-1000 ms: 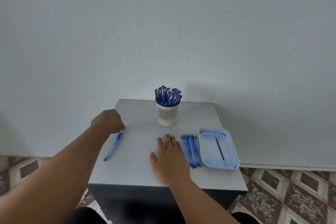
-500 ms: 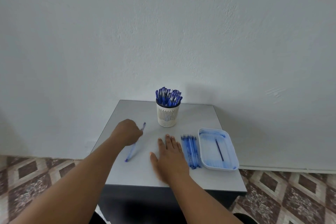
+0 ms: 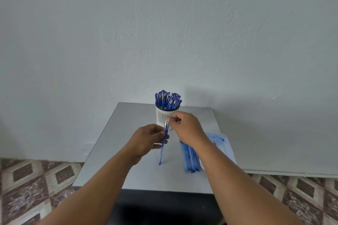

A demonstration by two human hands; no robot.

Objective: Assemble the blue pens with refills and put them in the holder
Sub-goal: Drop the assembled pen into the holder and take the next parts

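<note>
A blue pen (image 3: 162,149) stands nearly upright above the grey table (image 3: 128,155), just in front of the holder. My left hand (image 3: 146,140) grips it around the middle. My right hand (image 3: 186,128) pinches its top end. The white slotted holder (image 3: 161,116) at the back of the table is packed with several blue capped pens (image 3: 167,99). A row of several blue refills (image 3: 190,159) lies on the table to the right, partly hidden by my right forearm.
A white tray (image 3: 225,145) smeared with blue ink sits at the table's right edge, mostly behind my right arm. A plain white wall rises close behind the table. Patterned brown floor tiles (image 3: 36,184) show on both sides.
My left hand has lifted the pen off the table's left side and brought it to the middle, upright. My right hand has risen from lying flat on the table and taken the pen's top.
</note>
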